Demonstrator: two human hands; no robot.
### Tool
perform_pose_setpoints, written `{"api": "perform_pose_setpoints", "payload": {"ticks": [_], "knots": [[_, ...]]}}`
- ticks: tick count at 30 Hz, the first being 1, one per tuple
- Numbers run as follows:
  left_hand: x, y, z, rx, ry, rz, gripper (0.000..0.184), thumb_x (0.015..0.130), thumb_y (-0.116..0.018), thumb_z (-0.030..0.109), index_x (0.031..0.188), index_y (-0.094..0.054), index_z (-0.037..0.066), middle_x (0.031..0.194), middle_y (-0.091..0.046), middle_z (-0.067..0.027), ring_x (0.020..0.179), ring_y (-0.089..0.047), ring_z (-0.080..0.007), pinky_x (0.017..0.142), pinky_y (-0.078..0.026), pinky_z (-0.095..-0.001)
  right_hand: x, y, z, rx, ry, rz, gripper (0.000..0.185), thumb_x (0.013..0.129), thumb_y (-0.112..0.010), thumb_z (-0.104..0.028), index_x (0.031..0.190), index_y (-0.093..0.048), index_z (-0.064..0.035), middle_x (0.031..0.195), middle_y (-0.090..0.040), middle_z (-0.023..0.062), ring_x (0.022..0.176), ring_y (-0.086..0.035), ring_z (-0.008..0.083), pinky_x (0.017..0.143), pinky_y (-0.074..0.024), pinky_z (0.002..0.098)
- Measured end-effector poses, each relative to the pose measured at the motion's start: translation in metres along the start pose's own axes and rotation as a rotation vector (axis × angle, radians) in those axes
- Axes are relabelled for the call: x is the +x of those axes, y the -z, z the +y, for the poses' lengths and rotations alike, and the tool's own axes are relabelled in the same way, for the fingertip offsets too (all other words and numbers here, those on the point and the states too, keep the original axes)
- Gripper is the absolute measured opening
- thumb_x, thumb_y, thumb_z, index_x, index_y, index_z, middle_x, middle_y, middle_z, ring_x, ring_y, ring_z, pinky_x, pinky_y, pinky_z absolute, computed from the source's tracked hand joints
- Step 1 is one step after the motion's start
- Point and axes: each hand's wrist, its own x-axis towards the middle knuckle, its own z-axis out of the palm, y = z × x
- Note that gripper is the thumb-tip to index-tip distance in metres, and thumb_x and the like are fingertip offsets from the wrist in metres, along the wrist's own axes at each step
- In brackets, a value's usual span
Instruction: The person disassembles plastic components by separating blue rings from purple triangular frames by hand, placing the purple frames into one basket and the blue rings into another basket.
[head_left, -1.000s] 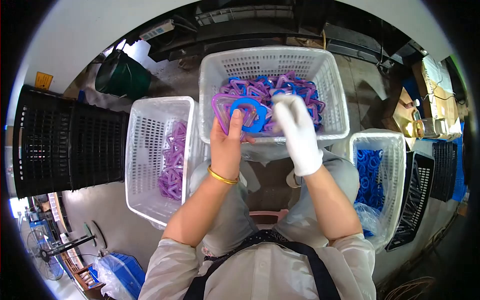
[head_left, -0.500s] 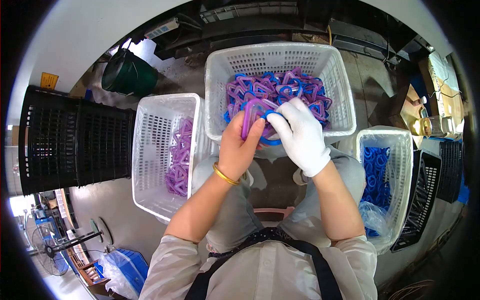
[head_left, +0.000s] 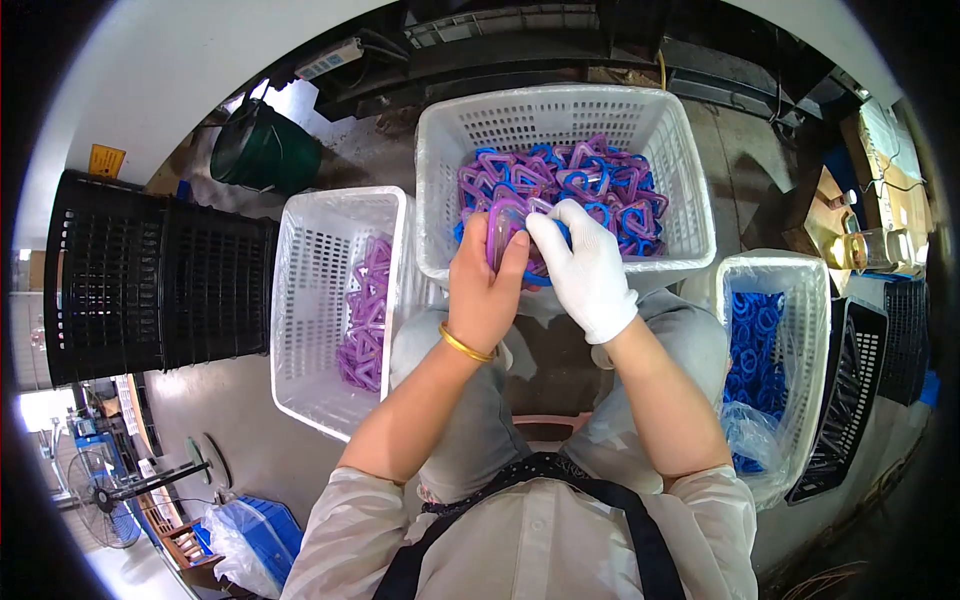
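- Sitting in the middle, on the far side, is the big white crate (head_left: 685, 190). It holds a mixed pile (head_left: 560, 178) of purple and blue pieces.
- On the left is the left crate (head_left: 310, 300), with purple triangles (head_left: 368, 310) in it. Its right wall hides part of that heap.
- On the right is the right crate (head_left: 803, 330), full of blue rings (head_left: 755, 340). A clear bag (head_left: 748, 435) lies over some of the near ones.
- The left hand (head_left: 487, 285) is bare. Its thumb and fingers are clamped on one purple triangle (head_left: 508, 210), by the near edge of the big white crate.
- The right hand (head_left: 590, 270) has a white glove. A second ago it was a blur, off to the right of the triangle. Now it has come in close, with thumb and fingers pinched on one blue ring (head_left: 537, 280). So both hands are now busy with the same two pieces.
- That ring sits at the near right part of the triangle. It showed almost whole a second ago, but now the glove covers most of it. Maybe the two are hooked together; too much is covered to tell.
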Motion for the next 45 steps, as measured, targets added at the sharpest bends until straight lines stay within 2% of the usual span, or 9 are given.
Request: {"api": "perform_pose_setpoints", "payload": {"ticks": [10,20,23,28,33,38,39,41,45], "knots": [[0.015,0.006,-0.017,-0.528,0.185,-0.018,0.017,0.090,-0.061,0.010,0.103,-0.054,0.001,0.089,-0.059,-0.0018,0.081,-0.055,-0.0117,0.075,-0.046,-0.0282,0.008,-0.005,-0.007,-0.243,0.128,-0.095,0.031,0.089,-0.062,-0.033,0.087,-0.058,-0.0030,0.082,-0.064,0.0223,0.080,-0.062,0.0405,0.070,-0.0479,0.0456],[0.002,-0.008,-0.022,0.362,-0.528,0.192,0.023,0.088,-0.062,0.002,0.108,-0.053,-0.002,0.101,-0.055,-0.0161,0.092,-0.057,-0.0253,0.080,-0.046,-0.0323,0.023,-0.017,-0.001,0.264,-0.321,0.163,0.043,0.094,-0.058,-0.040,0.087,-0.058,0.0032,0.075,-0.065,0.0087,0.068,-0.055,0.0112,0.064,-0.0456,0.0292],[0.009,0.002,-0.019,0.369,-0.566,0.136,0.030,0.083,-0.065,0.000,0.111,-0.053,-0.002,0.105,-0.053,-0.0164,0.095,-0.055,-0.0314,0.083,-0.046,-0.0348,0.025,-0.022,0.001,0.602,-0.338,0.175,0.041,0.095,-0.055,-0.037,0.091,-0.058,0.0037,0.074,-0.065,0.0106,0.069,-0.058,0.0142,0.066,-0.0463,0.0299],[0.011,0.020,-0.022,0.464,-0.563,0.085,0.049,0.075,-0.072,0.002,0.120,-0.053,0.002,0.112,-0.052,-0.0175,0.104,-0.052,-0.0342,0.091,-0.046,-0.0390,0.057,-0.027,0.067,0.245,-0.296,-0.022,0.043,0.098,-0.048,-0.037,0.099,-0.058,0.0041,0.086,-0.066,0.0161,0.079,-0.064,0.0209,0.071,-0.0492,0.0312],[0.023,0.095,-0.036,0.024,-0.051,0.217,0.042,0.092,-0.063,0.011,0.131,-0.049,0.005,0.119,-0.054,-0.0053,0.103,-0.054,-0.0138,0.090,-0.045,-0.0263,0.071,0.078,0.057,0.388,-0.504,-0.169,0.046,0.097,-0.053,-0.035,0.122,-0.051,0.0041,0.117,-0.061,0.0182,0.099,-0.065,0.0269,0.085,-0.0536,0.0349],[0.007,0.227,-0.194,0.091,0.197,0.431,0.041,0.092,-0.063,0.013,0.130,-0.050,0.006,0.108,-0.055,-0.0039,0.094,-0.054,-0.0114,0.083,-0.045,-0.0255,0.004,0.272,0.186,0.101,-0.089,0.501,0.040,0.101,-0.040,-0.025,0.130,-0.046,0.0010,0.118,-0.062,0.0227,0.095,-0.067,0.0287,0.080,-0.0542,0.0348],[-0.002,0.250,-0.225,0.103,0.322,0.501,0.040,0.092,-0.064,0.013,0.128,-0.050,0.005,0.103,-0.056,-0.0044,0.092,-0.055,-0.0114,0.081,-0.045,-0.0258,-0.017,0.313,0.232,0.739,-0.351,0.818,0.036,0.101,-0.040,-0.023,0.131,-0.047,-0.0034,0.108,-0.064,0.0199,0.078,-0.065,0.0250,0.064,-0.0520,0.0281],[-0.028,0.312,-0.326,0.263,0.450,0.487,0.039,0.090,-0.065,0.015,0.124,-0.050,0.003,0.091,-0.058,-0.0050,0.083,-0.057,-0.0117,0.073,-0.048,-0.0271,-0.066,0.305,0.274,0.284,-0.502,1.047,0.028,0.098,-0.044,-0.031,0.107,-0.056,-0.0072,0.080,-0.059,0.0072,0.060,-0.054,0.0189,0.053,-0.0460,0.0342],[-0.085,0.336,-0.411,0.364,0.922,0.361,0.034,0.087,-0.064,0.017,0.116,-0.055,0.001,0.089,-0.063,-0.0093,0.074,-0.061,-0.0158,0.066,-0.051,-0.0301,-0.169,0.315,0.391,-0.236,-1.201,0.305,0.051,0.085,-0.063,-0.038,0.123,-0.053,-0.0052,0.090,-0.061,0.0073,0.069,-0.058,0.0266,0.065,-0.0494,0.0386]]}}
